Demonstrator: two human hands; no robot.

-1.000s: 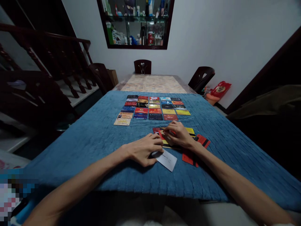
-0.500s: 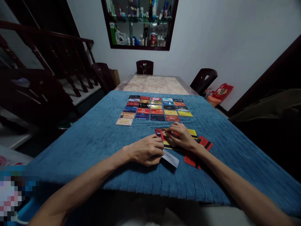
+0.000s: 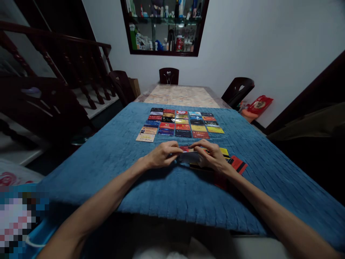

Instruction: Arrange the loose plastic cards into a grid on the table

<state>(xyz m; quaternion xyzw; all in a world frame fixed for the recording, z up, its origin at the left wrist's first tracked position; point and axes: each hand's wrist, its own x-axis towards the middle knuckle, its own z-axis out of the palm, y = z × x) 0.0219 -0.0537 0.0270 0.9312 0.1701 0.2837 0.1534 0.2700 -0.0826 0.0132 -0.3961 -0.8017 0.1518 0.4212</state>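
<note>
A white card [image 3: 188, 157] is held flat just above the blue cloth [image 3: 113, 162], pinched at its left end by my left hand [image 3: 161, 155] and at its right end by my right hand [image 3: 211, 156]. Under my right hand lies a loose pile of cards [image 3: 231, 160], red, yellow and black. Farther off, a grid of coloured cards [image 3: 179, 123] lies in neat rows on the cloth, with a beige card [image 3: 145, 137] at its near left corner.
The cloth covers the near part of a long table [image 3: 183, 95] with a marble top. Dark wooden chairs [image 3: 169, 75] stand at the far end and both sides. A stair railing [image 3: 54, 64] runs on the left. A wall shelf [image 3: 164, 25] holds bottles.
My left hand lifted the white card off the cloth near me and carried it forward. My right hand left the pile and took the card's other end.
</note>
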